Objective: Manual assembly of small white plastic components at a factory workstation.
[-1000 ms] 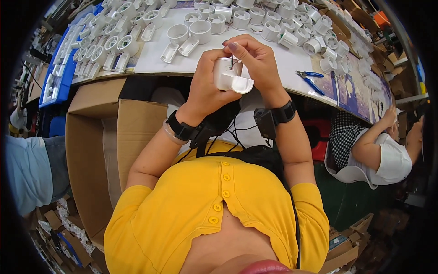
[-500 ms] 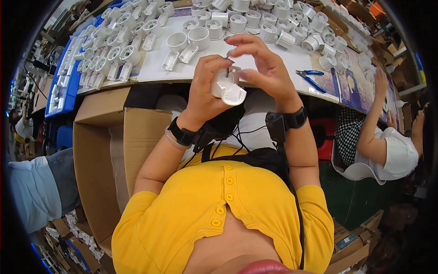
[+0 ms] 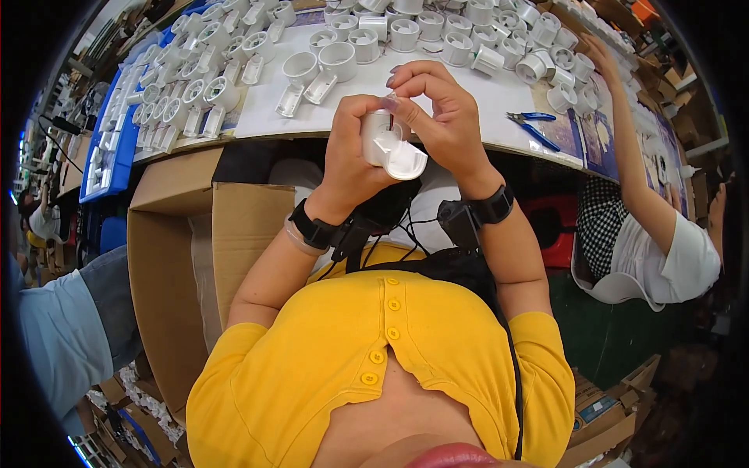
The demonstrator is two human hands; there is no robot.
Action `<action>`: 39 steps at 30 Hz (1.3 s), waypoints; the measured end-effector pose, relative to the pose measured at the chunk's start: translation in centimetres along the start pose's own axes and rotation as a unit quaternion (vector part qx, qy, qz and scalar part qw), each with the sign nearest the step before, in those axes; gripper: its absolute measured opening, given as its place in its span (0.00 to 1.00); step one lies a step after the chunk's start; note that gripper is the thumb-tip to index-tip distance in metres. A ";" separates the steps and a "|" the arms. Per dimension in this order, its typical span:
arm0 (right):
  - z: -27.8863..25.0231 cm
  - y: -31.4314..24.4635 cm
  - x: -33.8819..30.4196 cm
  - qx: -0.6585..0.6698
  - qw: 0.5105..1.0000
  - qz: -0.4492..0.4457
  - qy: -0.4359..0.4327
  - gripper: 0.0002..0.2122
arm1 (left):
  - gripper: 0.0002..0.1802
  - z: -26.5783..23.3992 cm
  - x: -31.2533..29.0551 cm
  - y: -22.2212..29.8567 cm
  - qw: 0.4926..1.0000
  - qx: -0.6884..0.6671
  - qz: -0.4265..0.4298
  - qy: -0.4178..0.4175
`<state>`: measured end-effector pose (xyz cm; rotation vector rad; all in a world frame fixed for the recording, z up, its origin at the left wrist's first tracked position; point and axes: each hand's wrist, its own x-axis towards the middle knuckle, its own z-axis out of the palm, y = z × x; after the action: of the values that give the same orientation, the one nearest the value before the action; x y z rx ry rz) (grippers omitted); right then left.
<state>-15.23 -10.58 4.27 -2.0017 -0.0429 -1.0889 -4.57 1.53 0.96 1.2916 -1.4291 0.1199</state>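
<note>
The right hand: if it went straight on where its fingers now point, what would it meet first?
The right hand would probably meet the left hand, just to the left, which holds the white cylindrical part; whether the hands touch is unclear.

White housing (image 3: 375, 142) — partly hidden by fingers (image 3: 356, 111); blue-shirted person (image 3: 66, 335) — cut off.

A yellow buttoned top (image 3: 312, 335) – short-sleeved – and black wrist straps (image 3: 493, 205) carrying dark boxes (image 3: 459, 224).

The white, flat worktop (image 3: 503, 95) is brightly lit and bowed by the fisheye lens; deep shadow is left beneath, and corners are blackened.
</note>
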 end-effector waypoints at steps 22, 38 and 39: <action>4.6 -0.4 -1.6 0.423 0.897 0.106 0.074 0.12 | 0.33 1.0 0.7 -0.6 0.980 -0.155 0.001 0.128; 5.6 -0.1 -1.5 0.134 0.982 -0.026 0.127 0.13 | 0.23 1.2 2.4 1.5 0.812 -0.527 -0.198 0.153; 5.8 0.1 -1.6 0.123 0.983 -0.023 0.136 0.13 | 0.23 1.4 2.2 1.3 0.807 -0.529 -0.206 0.164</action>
<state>-12.27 -6.16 1.48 -1.6281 -0.0771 -1.3122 -5.85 -0.25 2.89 0.5445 -0.6530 -0.6467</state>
